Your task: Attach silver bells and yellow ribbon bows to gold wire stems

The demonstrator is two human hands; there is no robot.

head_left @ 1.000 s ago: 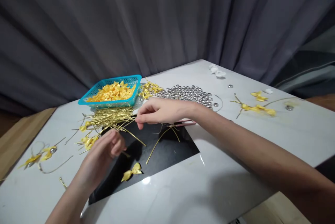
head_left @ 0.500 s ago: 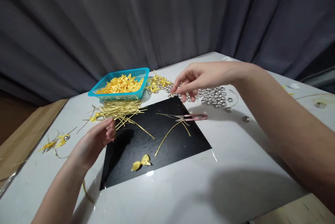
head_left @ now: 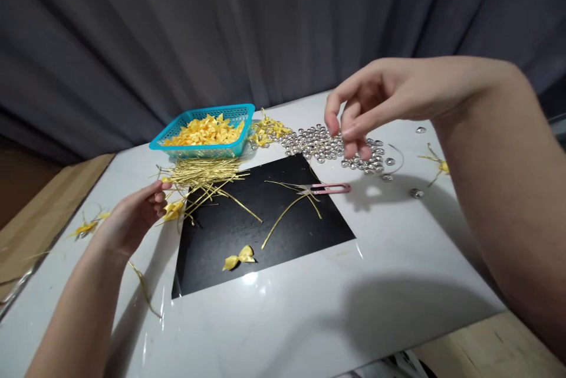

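My left hand (head_left: 144,213) is curled closed beside the gold wires (head_left: 206,174) at the left; what its fingers hold, if anything, is hidden. A yellow bow (head_left: 173,210) lies close to its fingertips. Above the silver beads (head_left: 316,142) hangs my right hand (head_left: 360,109), its fingers bent and a little apart, with nothing visible between them. Pink-handled snips (head_left: 329,189) lie across the right edge of the black mat (head_left: 221,242). On the mat's near part rests another yellow bow (head_left: 239,258), below some loose gold strands (head_left: 283,222).
A blue basket (head_left: 198,153) of yellow bows stands at the back left. Beside it is a pile of beaded yellow bows (head_left: 269,130). A wired yellow bow (head_left: 442,167) and a loose bead (head_left: 416,193) lie right. Grey curtain hangs behind the table.
My right hand has moved right and up, and its fingers have parted; the gold strand at its fingertips no longer shows there. My left hand has shifted left, off the mat's edge. The view has tilted slightly.
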